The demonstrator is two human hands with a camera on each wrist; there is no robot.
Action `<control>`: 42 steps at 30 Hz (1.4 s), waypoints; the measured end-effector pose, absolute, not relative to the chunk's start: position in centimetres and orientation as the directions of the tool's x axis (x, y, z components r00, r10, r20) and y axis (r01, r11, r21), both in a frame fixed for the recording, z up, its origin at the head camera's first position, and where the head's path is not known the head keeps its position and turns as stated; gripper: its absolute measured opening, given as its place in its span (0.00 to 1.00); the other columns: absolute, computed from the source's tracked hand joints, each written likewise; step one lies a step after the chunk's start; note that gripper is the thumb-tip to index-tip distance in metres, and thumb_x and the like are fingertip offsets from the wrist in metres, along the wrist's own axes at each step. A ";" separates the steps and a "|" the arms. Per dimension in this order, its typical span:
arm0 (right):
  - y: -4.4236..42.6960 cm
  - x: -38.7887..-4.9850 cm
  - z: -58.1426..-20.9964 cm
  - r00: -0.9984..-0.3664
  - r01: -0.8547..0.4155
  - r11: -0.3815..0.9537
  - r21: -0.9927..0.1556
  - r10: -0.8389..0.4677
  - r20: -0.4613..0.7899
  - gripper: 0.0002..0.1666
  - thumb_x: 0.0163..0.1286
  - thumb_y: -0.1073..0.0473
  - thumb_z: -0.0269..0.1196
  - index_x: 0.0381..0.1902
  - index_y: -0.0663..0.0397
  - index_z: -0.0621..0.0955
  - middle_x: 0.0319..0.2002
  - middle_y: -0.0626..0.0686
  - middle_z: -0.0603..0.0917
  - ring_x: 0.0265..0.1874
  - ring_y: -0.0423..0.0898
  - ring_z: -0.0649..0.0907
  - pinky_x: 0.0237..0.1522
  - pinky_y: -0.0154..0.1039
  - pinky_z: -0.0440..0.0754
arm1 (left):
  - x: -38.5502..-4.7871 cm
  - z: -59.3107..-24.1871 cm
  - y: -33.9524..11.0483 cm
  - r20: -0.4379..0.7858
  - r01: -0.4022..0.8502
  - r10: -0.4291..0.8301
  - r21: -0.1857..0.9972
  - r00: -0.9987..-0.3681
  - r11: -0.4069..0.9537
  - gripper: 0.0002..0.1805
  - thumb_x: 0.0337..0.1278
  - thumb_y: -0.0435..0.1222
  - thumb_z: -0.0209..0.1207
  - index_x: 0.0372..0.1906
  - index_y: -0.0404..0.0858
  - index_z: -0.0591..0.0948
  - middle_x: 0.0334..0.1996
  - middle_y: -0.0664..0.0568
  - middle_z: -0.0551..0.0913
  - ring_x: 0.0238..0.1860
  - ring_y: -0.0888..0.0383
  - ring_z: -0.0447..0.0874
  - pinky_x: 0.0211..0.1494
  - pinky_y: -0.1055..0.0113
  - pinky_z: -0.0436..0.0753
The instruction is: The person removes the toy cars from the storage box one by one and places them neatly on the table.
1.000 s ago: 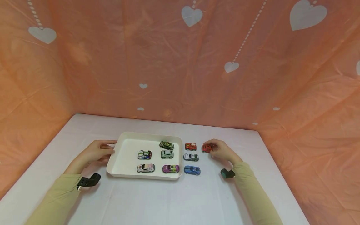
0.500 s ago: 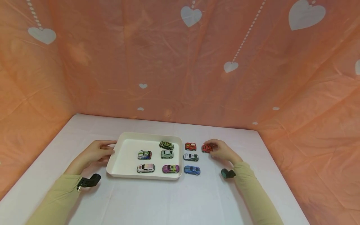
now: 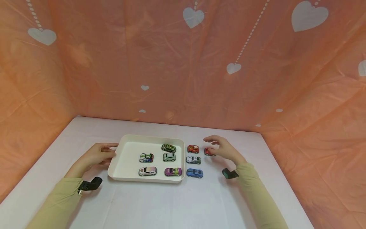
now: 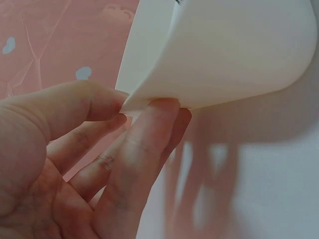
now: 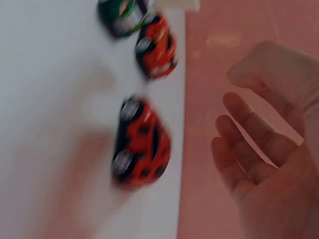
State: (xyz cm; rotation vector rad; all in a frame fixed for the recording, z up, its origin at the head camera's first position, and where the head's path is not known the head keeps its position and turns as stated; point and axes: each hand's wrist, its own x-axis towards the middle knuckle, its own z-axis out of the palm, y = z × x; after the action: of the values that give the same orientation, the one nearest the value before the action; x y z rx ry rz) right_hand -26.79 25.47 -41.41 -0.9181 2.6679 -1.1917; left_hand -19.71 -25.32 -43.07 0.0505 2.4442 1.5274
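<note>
Right fingers (image 5: 261, 130), spotted car (image 5: 143, 149) apparently apart

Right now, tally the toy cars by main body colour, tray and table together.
Red cars: 2
Green cars: 2
White cars with other colours: 3
Purple car: 1
Blue car: 1
Total: 9

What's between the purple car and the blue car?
In the head view, only the right wall of the tray lies between them: purple car inside, blue car outside.
</note>
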 end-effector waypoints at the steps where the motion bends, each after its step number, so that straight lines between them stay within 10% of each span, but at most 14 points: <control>1: 25.1 -26.7 -41.2 -0.806 -0.506 0.502 -0.701 -0.564 0.178 0.26 0.59 0.73 0.65 0.56 0.63 0.77 0.54 0.62 0.78 0.55 0.59 0.75 0.59 0.54 0.70 | -19.7 -43.1 -25.3 -0.200 -0.109 0.163 0.888 -0.966 0.447 0.31 0.61 0.29 0.58 0.67 0.25 0.63 0.46 0.32 0.80 0.31 0.55 0.83 0.29 0.63 0.83; 14: 18.2 -24.3 -36.8 -0.714 -0.586 0.396 -0.707 -0.665 0.218 0.27 0.59 0.73 0.66 0.57 0.70 0.74 0.54 0.66 0.77 0.54 0.62 0.75 0.57 0.58 0.70 | -19.7 -43.0 -25.2 -0.221 -0.129 0.151 0.878 -0.964 0.462 0.31 0.61 0.29 0.58 0.68 0.26 0.63 0.47 0.33 0.80 0.30 0.55 0.83 0.29 0.64 0.82; 42: 6.9 -27.2 -39.7 -0.549 -0.602 0.265 -0.753 -0.822 0.149 0.31 0.59 0.72 0.66 0.62 0.66 0.72 0.57 0.64 0.76 0.56 0.59 0.75 0.57 0.45 0.74 | -19.4 -42.6 -25.1 -0.202 -0.112 0.156 0.885 -0.967 0.452 0.30 0.61 0.29 0.58 0.67 0.24 0.64 0.46 0.31 0.80 0.29 0.56 0.82 0.28 0.63 0.82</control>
State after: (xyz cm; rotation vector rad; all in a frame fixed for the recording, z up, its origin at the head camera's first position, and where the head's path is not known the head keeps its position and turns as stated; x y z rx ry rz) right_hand -27.16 6.90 -39.69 -1.3148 2.2667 -1.1606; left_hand -19.43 -25.11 -42.63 0.0383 2.4496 1.5224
